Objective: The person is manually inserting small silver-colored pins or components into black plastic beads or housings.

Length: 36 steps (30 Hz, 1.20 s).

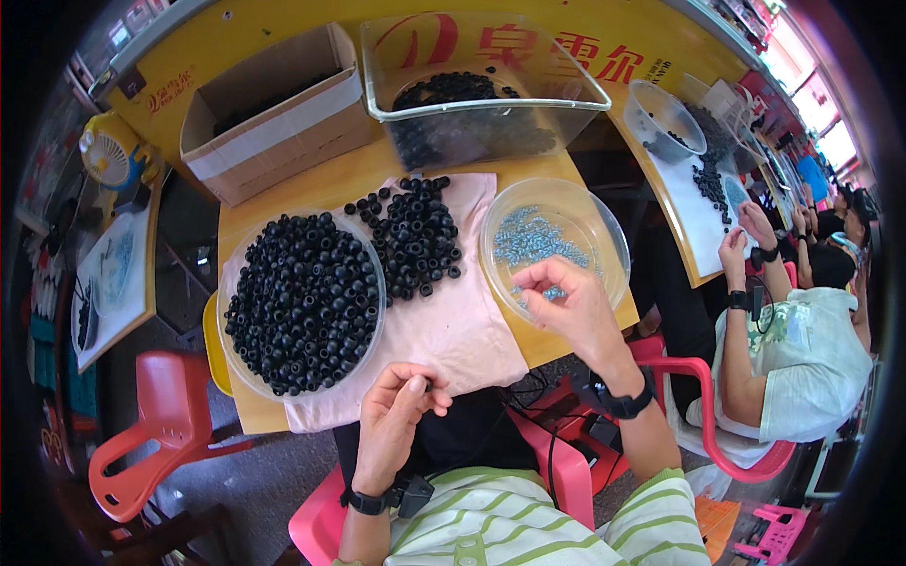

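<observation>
Yellow table, brown carton back left, left hand fingers pinching black ring, right hand fingers picking blue bits

Wooden table carries pink cloth, cardboard box, clear bin

Green-and-white striped short sleeves, a black band on each wrist.

Open brown cardboard box with white band, back left, yellow sign with red lettering behind
</observation>
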Tool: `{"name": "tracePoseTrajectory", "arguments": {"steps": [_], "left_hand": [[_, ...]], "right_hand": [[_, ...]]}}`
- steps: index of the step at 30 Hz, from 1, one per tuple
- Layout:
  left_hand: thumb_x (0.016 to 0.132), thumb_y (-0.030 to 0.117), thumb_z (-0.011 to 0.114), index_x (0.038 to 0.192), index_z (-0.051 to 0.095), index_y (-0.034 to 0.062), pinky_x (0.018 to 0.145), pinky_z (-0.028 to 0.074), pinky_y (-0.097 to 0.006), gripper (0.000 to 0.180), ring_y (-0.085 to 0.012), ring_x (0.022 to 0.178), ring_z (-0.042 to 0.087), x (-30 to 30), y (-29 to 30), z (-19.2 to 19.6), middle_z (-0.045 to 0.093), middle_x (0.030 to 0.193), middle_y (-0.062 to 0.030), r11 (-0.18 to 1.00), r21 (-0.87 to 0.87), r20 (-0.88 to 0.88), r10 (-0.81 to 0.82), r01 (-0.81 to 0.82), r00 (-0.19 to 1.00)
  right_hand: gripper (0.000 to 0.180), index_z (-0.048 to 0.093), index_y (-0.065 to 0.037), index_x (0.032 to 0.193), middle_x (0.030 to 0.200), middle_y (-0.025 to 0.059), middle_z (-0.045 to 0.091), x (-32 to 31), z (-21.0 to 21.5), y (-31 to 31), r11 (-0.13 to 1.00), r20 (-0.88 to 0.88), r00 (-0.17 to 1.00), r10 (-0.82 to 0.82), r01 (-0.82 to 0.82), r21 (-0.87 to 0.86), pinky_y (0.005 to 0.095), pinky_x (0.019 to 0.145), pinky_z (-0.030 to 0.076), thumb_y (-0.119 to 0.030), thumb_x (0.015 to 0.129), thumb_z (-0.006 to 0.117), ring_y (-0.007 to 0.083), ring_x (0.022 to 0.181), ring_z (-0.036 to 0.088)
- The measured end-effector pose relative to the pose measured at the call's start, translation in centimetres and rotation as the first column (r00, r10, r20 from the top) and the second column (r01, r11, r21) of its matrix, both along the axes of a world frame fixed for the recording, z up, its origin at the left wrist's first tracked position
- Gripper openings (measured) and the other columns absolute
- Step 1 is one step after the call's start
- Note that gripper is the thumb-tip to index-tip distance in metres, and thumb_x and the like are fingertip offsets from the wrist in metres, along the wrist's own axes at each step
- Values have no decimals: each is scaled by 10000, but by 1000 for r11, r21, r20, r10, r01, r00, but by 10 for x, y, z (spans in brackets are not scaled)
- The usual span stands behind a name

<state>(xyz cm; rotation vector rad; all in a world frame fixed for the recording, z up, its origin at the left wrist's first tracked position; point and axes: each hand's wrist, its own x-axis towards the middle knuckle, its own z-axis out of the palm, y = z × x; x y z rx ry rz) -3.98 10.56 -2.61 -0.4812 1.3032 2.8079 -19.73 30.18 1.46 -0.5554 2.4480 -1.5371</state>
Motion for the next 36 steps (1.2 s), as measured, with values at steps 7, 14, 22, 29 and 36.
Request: {"name": "tracePoseTrajectory", "arguments": {"steps": [7,14,22,29,36], "left_hand": [[996,62,473,1092,596,15,617,415,-183,163,-38,709,512,-11,3,0,575,867,0,936,-350,8,28,-24,1000],[962,67,549,1160,599,36,539,282,-176,206,-29,596,341,-13,7,-6,402,720,66,719,-680,-98,101,-141,990],[852,32,701,1049,684,42,524,375,-230,199,-69,577,426,-16,5,-9,594,791,-15,538,-835,-71,110,-119,991],[896,69,678,1010,682,15,548,350,-181,126,-20,629,429,-22,6,-8,569,729,44,575,-808,-45,160,-130,986],[926,121,652,984,667,-15,610,404,-196,148,-33,684,487,-25,5,-7,626,804,24,554,-826,8,200,-106,980]], "right_hand": [[191,652,-5,1039,905,60,641,41,-8,-40,974,237,949,210,-183,-130,241,619,509,-59,856,646,88,774,610],[236,598,-15,1129,934,20,595,40,-30,-47,941,500,823,269,-115,-318,189,587,491,-82,905,624,43,692,553],[242,583,-17,1130,920,17,597,40,-34,-45,909,561,752,346,-121,-398,186,586,488,-80,900,627,44,683,552],[231,608,-20,1074,906,32,609,45,-50,-50,909,336,896,289,-146,-392,216,604,494,-14,846,648,76,719,575],[231,616,-37,965,869,104,607,42,-47,-57,983,-281,946,163,-180,-34,327,629,514,69,761,637,252,719,621]]}}
